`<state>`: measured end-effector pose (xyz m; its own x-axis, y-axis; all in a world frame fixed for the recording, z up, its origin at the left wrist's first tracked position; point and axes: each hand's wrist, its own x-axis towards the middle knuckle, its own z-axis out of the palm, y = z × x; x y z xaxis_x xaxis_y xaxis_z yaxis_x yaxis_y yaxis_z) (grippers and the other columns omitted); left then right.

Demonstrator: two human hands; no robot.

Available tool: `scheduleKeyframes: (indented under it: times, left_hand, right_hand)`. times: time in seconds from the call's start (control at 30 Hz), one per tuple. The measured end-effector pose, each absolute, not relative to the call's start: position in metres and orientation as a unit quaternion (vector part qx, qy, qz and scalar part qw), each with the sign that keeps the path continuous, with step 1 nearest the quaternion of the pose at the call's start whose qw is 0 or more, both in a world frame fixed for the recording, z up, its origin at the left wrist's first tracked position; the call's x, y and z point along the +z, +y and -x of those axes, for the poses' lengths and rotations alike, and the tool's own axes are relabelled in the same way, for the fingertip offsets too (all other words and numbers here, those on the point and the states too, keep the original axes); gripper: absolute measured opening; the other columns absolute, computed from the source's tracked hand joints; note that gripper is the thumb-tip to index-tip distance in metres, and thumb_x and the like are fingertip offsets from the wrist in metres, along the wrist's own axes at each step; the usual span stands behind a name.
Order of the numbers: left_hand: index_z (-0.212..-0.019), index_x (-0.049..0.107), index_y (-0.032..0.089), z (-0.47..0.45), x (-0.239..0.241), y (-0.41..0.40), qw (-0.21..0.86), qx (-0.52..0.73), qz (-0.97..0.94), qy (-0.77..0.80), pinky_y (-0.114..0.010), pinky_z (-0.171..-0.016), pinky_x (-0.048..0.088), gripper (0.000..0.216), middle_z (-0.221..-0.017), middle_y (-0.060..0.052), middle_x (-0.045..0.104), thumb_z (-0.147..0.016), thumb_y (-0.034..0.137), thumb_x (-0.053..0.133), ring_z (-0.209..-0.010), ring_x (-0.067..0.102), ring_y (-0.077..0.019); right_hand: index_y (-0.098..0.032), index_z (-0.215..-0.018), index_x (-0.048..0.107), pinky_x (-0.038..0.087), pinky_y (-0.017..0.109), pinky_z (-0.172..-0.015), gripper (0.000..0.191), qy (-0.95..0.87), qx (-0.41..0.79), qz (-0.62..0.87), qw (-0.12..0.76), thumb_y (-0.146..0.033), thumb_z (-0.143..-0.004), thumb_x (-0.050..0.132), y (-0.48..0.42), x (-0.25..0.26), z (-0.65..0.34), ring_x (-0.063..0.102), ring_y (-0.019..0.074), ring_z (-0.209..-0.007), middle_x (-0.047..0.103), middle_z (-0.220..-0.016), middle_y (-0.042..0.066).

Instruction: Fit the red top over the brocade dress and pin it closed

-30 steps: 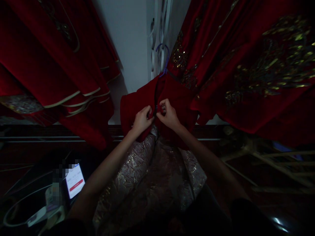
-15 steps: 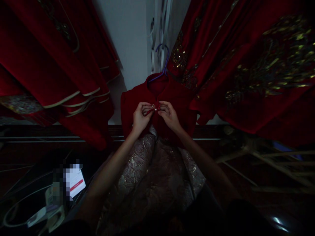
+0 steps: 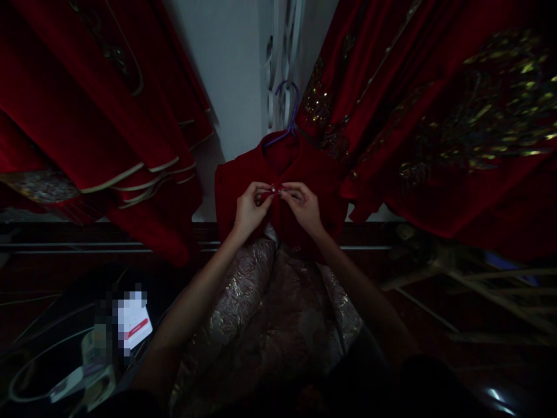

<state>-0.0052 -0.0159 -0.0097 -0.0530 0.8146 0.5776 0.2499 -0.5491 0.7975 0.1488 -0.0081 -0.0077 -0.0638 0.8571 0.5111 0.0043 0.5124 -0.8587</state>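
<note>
A red jacket (image 3: pixel 237 174) hangs in front of me on a purple hanger (image 3: pixel 293 119), its collar facing up. My left hand (image 3: pixel 250 209) is closed in a pinch on one front edge of the jacket. Right beside it, my right hand (image 3: pixel 306 206) pinches the opposite front edge. A small shiny button or bead fastener (image 3: pixel 273 188) shows at the left fingertips, where both hands nearly touch. The fingers partly cover the fastener, and I cannot tell whether it is joined. Below the jacket hangs a pale shiny patterned cloth (image 3: pixel 243 273).
Red garments with light trim (image 3: pixel 108 128) hang at the left. More red garments with gold sequins (image 3: pixel 500 98) hang at the right. A lit phone (image 3: pixel 137 322) lies on a dark surface at lower left. A wooden frame (image 3: pixel 470 284) stands at lower right.
My fingers have shifted slightly at the fastener, and fewer shiny beads show between them. Both hands keep their pinch on the jacket's front edges.
</note>
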Motion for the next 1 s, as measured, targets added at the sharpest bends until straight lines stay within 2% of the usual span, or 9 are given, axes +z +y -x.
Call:
scheduleKeyframes:
  times: [0.17,0.3,0.47,0.63,0.8,1.0]
  left_hand:
    - [-0.093,0.056,0.020,0.006,-0.017,-0.011,0.283,0.614,-0.620,0.398,-0.025,-0.076,0.053,0.018,-0.091,-0.004,0.069,-0.077,0.020,0.066,-0.084,0.068,-0.0132]
    - [-0.089,0.061,0.020,0.008,-0.010,-0.012,0.242,0.572,-0.667,0.411,-0.027,-0.079,0.053,0.010,-0.094,-0.004,0.070,-0.079,0.018,0.062,-0.087,0.067,-0.0145]
    - [-0.093,0.063,0.022,0.009,0.007,-0.019,0.147,0.491,-0.739,0.438,-0.027,-0.076,0.052,0.017,-0.090,-0.001,0.071,-0.078,0.015,0.059,-0.080,0.067,-0.0155]
    - [-0.095,0.063,0.021,0.008,0.011,-0.023,0.146,0.485,-0.750,0.426,-0.027,-0.071,0.052,0.015,-0.090,-0.003,0.072,-0.081,0.025,0.061,-0.076,0.068,-0.0160]
    - [-0.091,0.064,0.020,0.007,0.011,-0.021,0.145,0.476,-0.753,0.431,-0.026,-0.069,0.051,0.012,-0.083,-0.002,0.072,-0.081,0.025,0.060,-0.071,0.067,-0.0152]
    - [-0.089,0.063,0.020,0.005,0.018,-0.024,0.122,0.456,-0.774,0.423,-0.023,-0.064,0.048,0.010,-0.080,-0.002,0.071,-0.082,0.022,0.057,-0.068,0.066,-0.0145]
  right_hand:
    - [-0.022,-0.098,0.062,0.054,0.033,-0.087,0.028,-0.622,0.370,0.333,0.605,-0.041,-0.078,0.067,-0.006,-0.009,-0.149,0.067,0.0158,-0.089,0.069,-0.097,0.004]
    - [-0.023,-0.098,0.063,0.056,0.033,-0.086,0.026,-0.629,0.351,0.346,0.602,-0.040,-0.080,0.066,-0.006,-0.009,-0.149,0.067,0.0162,-0.091,0.069,-0.100,0.004]
    - [-0.024,-0.099,0.067,0.058,0.032,-0.081,0.023,-0.645,0.272,0.373,0.609,-0.041,-0.084,0.061,-0.013,-0.006,-0.148,0.066,0.0165,-0.091,0.067,-0.103,0.005]
    - [-0.028,-0.102,0.070,0.061,0.034,-0.080,0.022,-0.660,0.213,0.382,0.610,-0.039,-0.086,0.059,-0.024,0.000,-0.147,0.064,0.0184,-0.096,0.063,-0.104,0.004]
    - [-0.031,-0.108,0.070,0.062,0.036,-0.084,0.025,-0.674,0.236,0.359,0.601,-0.036,-0.085,0.062,-0.025,0.002,-0.151,0.062,0.0187,-0.099,0.060,-0.107,0.004]
    - [-0.029,-0.107,0.070,0.062,0.036,-0.086,0.026,-0.672,0.258,0.360,0.594,-0.035,-0.082,0.065,-0.023,0.006,-0.155,0.062,0.0188,-0.101,0.060,-0.108,0.004]
